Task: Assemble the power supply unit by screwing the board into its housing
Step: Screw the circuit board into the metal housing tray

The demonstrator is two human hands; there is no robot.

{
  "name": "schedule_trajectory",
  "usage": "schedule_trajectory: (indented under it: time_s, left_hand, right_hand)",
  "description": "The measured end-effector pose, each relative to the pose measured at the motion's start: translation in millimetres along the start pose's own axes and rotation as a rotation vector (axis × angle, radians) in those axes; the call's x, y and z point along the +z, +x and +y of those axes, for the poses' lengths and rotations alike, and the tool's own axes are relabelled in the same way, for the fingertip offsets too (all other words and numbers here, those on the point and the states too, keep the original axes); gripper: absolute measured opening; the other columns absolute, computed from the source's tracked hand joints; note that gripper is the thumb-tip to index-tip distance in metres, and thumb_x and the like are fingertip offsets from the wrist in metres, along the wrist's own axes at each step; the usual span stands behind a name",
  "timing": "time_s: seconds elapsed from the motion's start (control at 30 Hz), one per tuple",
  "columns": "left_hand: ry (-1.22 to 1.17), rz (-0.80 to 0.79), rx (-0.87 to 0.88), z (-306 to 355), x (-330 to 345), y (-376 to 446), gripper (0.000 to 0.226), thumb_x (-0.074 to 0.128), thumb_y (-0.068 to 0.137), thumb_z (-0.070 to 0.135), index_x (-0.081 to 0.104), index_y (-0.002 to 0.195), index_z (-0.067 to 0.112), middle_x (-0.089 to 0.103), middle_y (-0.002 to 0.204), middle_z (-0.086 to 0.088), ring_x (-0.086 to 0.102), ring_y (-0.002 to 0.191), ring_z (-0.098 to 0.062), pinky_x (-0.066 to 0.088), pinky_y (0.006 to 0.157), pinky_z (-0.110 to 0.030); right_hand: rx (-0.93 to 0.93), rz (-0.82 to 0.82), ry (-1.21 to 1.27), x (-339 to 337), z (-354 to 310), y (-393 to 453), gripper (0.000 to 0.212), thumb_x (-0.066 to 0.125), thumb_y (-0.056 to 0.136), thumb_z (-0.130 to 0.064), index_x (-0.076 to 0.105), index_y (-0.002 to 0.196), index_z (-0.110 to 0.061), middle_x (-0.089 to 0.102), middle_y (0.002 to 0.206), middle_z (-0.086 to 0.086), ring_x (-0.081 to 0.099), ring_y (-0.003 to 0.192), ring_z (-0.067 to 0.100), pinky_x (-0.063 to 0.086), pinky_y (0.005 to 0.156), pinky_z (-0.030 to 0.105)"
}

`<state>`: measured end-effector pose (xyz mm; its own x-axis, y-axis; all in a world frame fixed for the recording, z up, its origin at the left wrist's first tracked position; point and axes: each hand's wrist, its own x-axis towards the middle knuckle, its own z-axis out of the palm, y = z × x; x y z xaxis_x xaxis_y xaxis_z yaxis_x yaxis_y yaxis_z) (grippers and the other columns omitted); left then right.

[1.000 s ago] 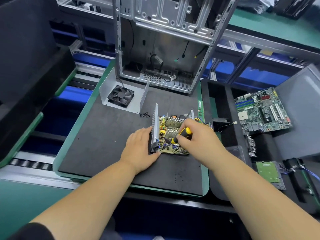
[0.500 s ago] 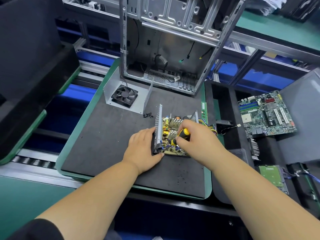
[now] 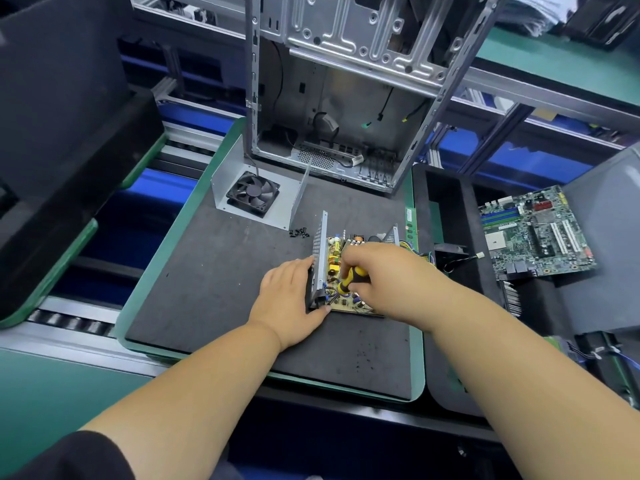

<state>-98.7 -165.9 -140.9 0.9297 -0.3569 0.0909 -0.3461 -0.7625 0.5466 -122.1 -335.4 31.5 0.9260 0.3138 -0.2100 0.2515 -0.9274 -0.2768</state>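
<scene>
One yellow-brown board (image 3: pixel 349 301), perforated grey housing (image 3: pixel 320 251)

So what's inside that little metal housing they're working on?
Inside the housing lies a circuit board with yellow parts, coils and wires. The right hand and its screwdriver cover the middle, so the screw and much of the board cannot be seen.

an electronics assembly line: a bare computer case (image 3: pixel 346 98) stands on a green-edged pallet (image 3: pixel 166 216) with a dark mat. left of the case run conveyor rollers (image 3: pixel 69 323); right of it a motherboard (image 3: pixel 535 233) lies on foam trays.
</scene>
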Motion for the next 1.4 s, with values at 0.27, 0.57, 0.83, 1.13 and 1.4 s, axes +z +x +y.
schedule_trajectory:
  time_s: [0.27, 0.57, 0.83, 1.13, 1.4]
  left_hand:
    - [-0.006, 0.007, -0.019, -0.6, 1.8, 0.7, 0.089, 0.054, 0.071, 0.068, 0.025, 0.147, 0.030, 0.043, 0.139, 0.010, 0.036, 0.131, -0.015, 0.027, 0.113, -0.037]
    - [-0.013, 0.009, -0.020, -0.7, 2.3, 1.2, 0.089, 0.052, 0.070, 0.069, 0.025, 0.147, 0.031, 0.043, 0.139, 0.011, 0.036, 0.132, -0.013, 0.026, 0.114, -0.036]
    - [-0.017, 0.007, -0.014, -2.0, 3.9, 0.8, 0.089, 0.056, 0.072, 0.066, 0.025, 0.147, 0.031, 0.042, 0.140, 0.012, 0.034, 0.133, -0.013, 0.023, 0.113, -0.034]
    - [-0.019, 0.013, -0.020, -1.7, 4.1, 0.7, 0.089, 0.058, 0.073, 0.065, 0.025, 0.148, 0.029, 0.041, 0.141, 0.012, 0.033, 0.133, -0.012, 0.022, 0.114, -0.034]
    - [-0.017, 0.020, -0.016, -1.4, 3.1, 0.8, 0.088, 0.059, 0.073, 0.064, 0.024, 0.148, 0.031, 0.041, 0.141, 0.012, 0.032, 0.133, -0.011, 0.020, 0.113, -0.032]
  right_hand:
    - [0.058, -0.011, -0.312, 0.5, -2.2, 16.0, 0.020, 0.057, 0.091, -0.038, 0.059, 0.094, -0.018, 0.059, 0.080, 0.001, 0.059, 0.079, 0.025, 0.040, 0.057, 0.030]
    - [0.074, 0.090, -0.266, 5.4, -6.2, 11.0, 0.026, 0.045, 0.096, -0.041, 0.052, 0.103, -0.017, 0.055, 0.088, 0.002, 0.054, 0.083, 0.026, 0.042, 0.060, 0.033]
    - [0.160, 0.057, -0.381, 4.0, -4.6, 15.9, 0.034, 0.050, 0.094, -0.052, 0.051, 0.088, -0.019, 0.044, 0.067, -0.002, 0.044, 0.065, 0.023, 0.025, 0.048, 0.028]
    - [0.160, 0.160, -0.183, 10.8, -8.7, 12.8, 0.023, 0.046, 0.090, -0.037, 0.053, 0.100, -0.019, 0.057, 0.090, -0.001, 0.054, 0.079, 0.025, 0.036, 0.057, 0.031]
    - [0.148, 0.198, -0.306, 15.0, -1.6, 11.2, 0.036, 0.043, 0.097, -0.054, 0.059, 0.108, -0.023, 0.062, 0.081, 0.001, 0.058, 0.081, 0.026, 0.031, 0.055, 0.031]
